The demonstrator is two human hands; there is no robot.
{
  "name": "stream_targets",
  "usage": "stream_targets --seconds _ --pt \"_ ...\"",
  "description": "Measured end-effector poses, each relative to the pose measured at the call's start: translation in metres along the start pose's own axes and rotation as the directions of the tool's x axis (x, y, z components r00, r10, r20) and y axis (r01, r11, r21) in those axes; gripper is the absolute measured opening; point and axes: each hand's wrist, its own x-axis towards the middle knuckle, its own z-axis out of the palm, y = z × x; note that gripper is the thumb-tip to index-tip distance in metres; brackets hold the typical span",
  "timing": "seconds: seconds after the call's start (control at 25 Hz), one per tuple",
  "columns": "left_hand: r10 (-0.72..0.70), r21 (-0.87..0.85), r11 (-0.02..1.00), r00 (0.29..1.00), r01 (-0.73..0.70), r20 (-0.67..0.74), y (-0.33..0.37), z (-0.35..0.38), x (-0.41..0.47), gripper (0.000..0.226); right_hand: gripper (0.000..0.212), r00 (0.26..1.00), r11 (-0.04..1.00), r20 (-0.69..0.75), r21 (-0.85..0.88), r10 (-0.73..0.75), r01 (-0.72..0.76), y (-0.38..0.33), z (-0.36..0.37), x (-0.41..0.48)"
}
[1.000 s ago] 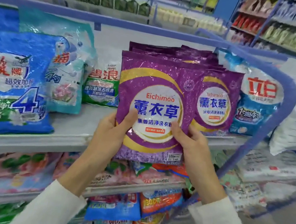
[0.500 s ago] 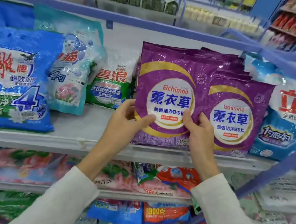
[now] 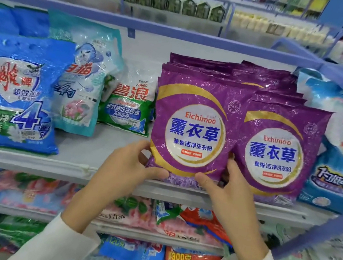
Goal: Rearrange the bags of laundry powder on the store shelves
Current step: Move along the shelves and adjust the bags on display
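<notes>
The left hand point(image 3: 129, 164) and right hand point(image 3: 230, 185) pinch the purple bag point(image 3: 191, 128) by its lower corners, seating it upright on the shelf point(image 3: 99, 154). The next move likely calls for a gentle release without toppling it.

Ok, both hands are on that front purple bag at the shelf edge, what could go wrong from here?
1. The front purple bag stands right at the shelf lip, gripped only near its bottom by the left hand and right hand. If released, it might tip forward off the edge.
2. Its right side overlaps the second purple bag, so pushing it back could knock that one askew.
</notes>
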Motion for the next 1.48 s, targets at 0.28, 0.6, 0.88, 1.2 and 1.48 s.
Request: stream_targets --seconds 0.28,0.6,0.88,1.2,1.48 --pt "-0.030 0.047 0.998 0.998 0.032 -0.057 0.008 0.005 -0.003 0.040 0.034 0.996 0.994 -0.068 -0.093 -0.060 0.053 -0.001 0.008 0.002" --pt "-0.005 0.152 0.988 0.999 0.010 -0.036 0.012 0.007 -0.008 0.049 0.044 0.998 0.970 0.056 -0.242 0.017 -0.003 -0.018 -0.006 0.001" --pt "-0.065 0.055 0.996 0.984 0.075 -0.166 0.020 0.011 0.011 0.041 0.033 0.999 0.967 -0.029 -0.249 0.043 -0.049 -0.019 0.006 0.014" --pt "-0.110 0.055 0.992 0.992 0.114 -0.062 0.011 0.016 0.004 0.057 0.027 0.999 0.975 -0.032 -0.218 0.028 -0.035 -0.013 0.006 -0.007" --pt "-0.059 0.026 0.998 0.987 0.063 -0.150 0.018 0.032 0.013 0.030 0.021 0.993 0.955 -0.112 -0.286 0.047 -0.077 -0.007 0.013 0.016"
